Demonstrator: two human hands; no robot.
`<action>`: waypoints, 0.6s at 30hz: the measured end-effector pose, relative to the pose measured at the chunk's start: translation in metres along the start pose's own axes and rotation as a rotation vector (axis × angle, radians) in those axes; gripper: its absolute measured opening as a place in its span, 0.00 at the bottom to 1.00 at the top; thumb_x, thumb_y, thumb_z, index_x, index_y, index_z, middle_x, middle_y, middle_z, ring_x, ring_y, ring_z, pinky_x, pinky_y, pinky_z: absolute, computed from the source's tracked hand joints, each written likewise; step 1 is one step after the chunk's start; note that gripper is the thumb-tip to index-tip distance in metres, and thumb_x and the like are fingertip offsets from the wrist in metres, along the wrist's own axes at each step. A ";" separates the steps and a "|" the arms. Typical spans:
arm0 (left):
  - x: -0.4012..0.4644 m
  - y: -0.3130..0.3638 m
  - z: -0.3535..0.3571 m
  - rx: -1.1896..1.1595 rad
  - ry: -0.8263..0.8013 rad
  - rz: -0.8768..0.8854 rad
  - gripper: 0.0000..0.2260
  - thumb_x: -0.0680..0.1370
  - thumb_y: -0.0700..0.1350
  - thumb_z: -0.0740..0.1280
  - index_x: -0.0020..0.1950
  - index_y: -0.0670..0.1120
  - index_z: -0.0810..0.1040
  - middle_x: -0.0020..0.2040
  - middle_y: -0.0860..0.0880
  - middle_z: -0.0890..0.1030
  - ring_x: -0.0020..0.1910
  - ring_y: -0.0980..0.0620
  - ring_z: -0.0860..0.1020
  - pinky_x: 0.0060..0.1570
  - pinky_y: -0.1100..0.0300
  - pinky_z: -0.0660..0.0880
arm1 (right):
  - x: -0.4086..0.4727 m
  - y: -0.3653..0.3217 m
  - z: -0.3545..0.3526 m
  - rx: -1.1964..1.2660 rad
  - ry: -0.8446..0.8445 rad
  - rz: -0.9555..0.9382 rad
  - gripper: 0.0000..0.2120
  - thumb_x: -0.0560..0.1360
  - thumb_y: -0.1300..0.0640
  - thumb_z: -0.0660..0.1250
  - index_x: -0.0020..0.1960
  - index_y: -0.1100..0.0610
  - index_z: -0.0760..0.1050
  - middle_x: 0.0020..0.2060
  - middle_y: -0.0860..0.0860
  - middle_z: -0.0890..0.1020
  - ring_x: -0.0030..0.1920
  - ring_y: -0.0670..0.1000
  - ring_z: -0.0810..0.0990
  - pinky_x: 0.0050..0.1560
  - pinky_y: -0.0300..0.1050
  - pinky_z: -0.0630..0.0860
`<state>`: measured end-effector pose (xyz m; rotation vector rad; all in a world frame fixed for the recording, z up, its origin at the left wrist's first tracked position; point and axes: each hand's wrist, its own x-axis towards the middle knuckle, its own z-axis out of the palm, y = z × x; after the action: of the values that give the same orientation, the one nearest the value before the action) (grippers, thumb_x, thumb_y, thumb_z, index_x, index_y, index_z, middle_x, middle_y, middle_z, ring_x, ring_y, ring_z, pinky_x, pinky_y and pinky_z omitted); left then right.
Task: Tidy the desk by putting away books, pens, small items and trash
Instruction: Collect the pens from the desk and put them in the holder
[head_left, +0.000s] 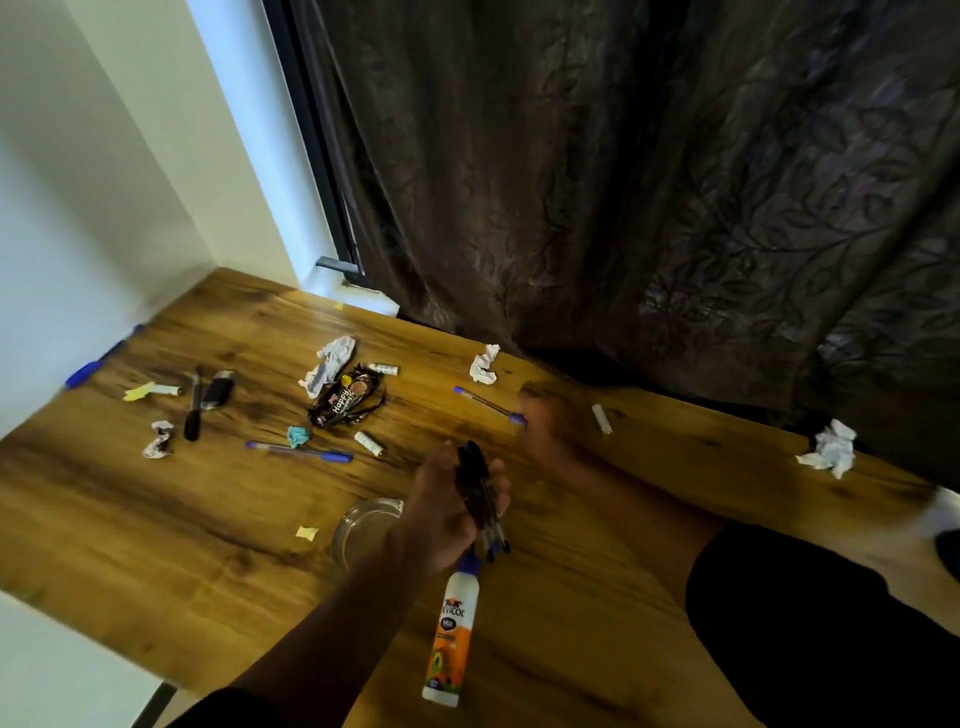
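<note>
Wood-grain desk (156, 545): our left hand (447, 512) grips a bundle of dark pens (480, 499) to gather them; our blurred right hand (553, 421) reaches a blue-capped clear pen (488, 405), fingers indistinct

My wooden table (156, 519) carries crumpled papers (328, 364), blue pens (298, 451), a snack wrapper (345, 402), a glass ashtray (363, 527) and, near its front edge, a glue bottle (449, 634).

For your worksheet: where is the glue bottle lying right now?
In the head view, the glue bottle lies on the desk's near edge, just below the left hand.
</note>
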<state>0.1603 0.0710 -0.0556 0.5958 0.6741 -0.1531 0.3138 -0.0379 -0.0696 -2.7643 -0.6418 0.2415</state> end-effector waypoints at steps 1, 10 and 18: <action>0.001 -0.002 0.002 -0.013 0.008 -0.009 0.26 0.83 0.58 0.61 0.72 0.39 0.70 0.54 0.38 0.82 0.44 0.42 0.82 0.45 0.50 0.80 | -0.006 0.004 0.000 0.130 0.035 0.011 0.14 0.74 0.59 0.69 0.60 0.58 0.78 0.57 0.58 0.81 0.60 0.61 0.79 0.60 0.54 0.76; -0.001 -0.021 0.012 -0.042 -0.045 -0.022 0.30 0.82 0.60 0.58 0.75 0.39 0.70 0.50 0.40 0.83 0.44 0.42 0.83 0.48 0.51 0.80 | -0.065 0.021 -0.060 0.747 0.235 0.068 0.10 0.72 0.65 0.72 0.45 0.49 0.82 0.43 0.46 0.85 0.42 0.42 0.81 0.43 0.36 0.78; -0.029 -0.055 0.022 -0.042 0.034 0.005 0.30 0.83 0.62 0.55 0.74 0.40 0.72 0.50 0.40 0.83 0.45 0.42 0.81 0.45 0.51 0.78 | -0.101 0.032 -0.103 0.923 0.248 -0.063 0.08 0.72 0.59 0.77 0.48 0.50 0.82 0.40 0.47 0.84 0.41 0.46 0.84 0.42 0.43 0.82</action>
<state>0.1324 0.0112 -0.0495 0.5606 0.7076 -0.1241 0.2606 -0.1355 0.0271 -1.8434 -0.4016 0.1274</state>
